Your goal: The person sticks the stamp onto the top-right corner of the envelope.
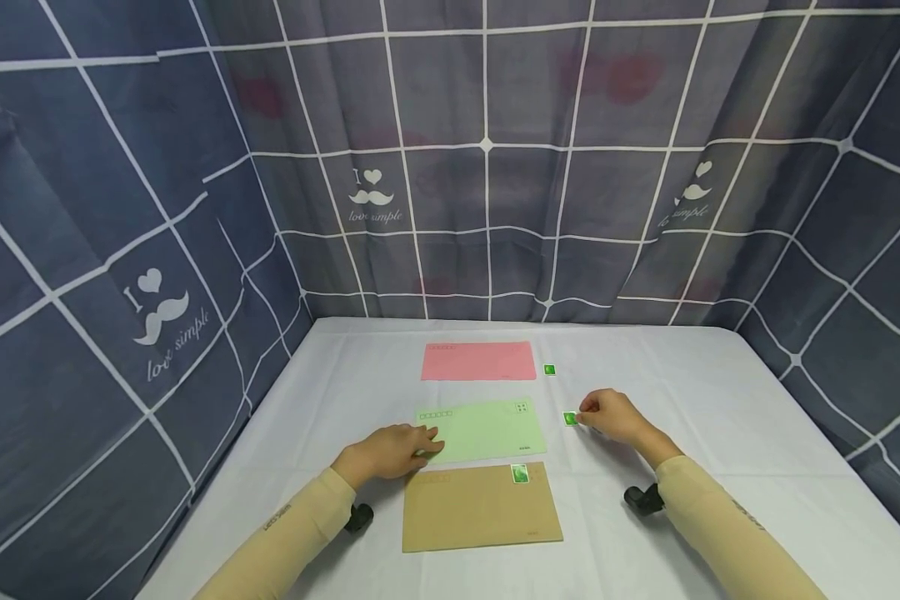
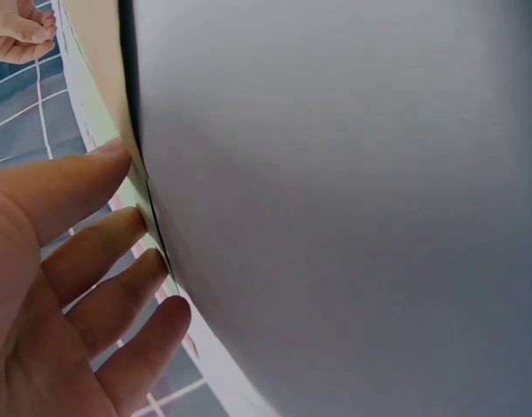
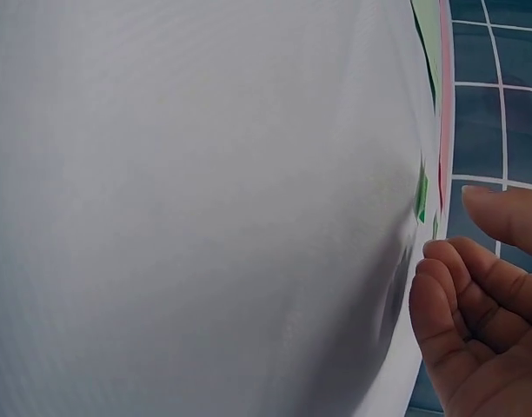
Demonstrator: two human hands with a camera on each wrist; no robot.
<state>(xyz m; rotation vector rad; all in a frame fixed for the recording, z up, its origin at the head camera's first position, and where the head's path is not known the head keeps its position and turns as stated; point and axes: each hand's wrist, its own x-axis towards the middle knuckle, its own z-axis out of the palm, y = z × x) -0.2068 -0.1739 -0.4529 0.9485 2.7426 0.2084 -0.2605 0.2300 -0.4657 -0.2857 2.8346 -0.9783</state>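
A light green envelope (image 1: 483, 433) lies on the white table with my left hand (image 1: 396, 450) at its left end. The fingers (image 2: 118, 230) of that hand are spread, with the thumb apart, resting on the envelope. To the right of the envelope lies a small green stamp (image 1: 570, 418). My right hand (image 1: 609, 414) is at this stamp's right edge, fingers bent and thumb apart from them in the right wrist view. There the stamp (image 3: 422, 195) appears beyond the fingertips, not between thumb and fingers. Whether a fingertip touches it is hard to tell.
Nearest me lies a brown envelope (image 1: 480, 512) bearing a green stamp (image 1: 520, 473) at its upper right. Farther back is a pink envelope (image 1: 478, 361), with another green stamp (image 1: 550, 369) to its right. Dark checked curtains (image 1: 450, 192) enclose the white table (image 1: 645, 358).
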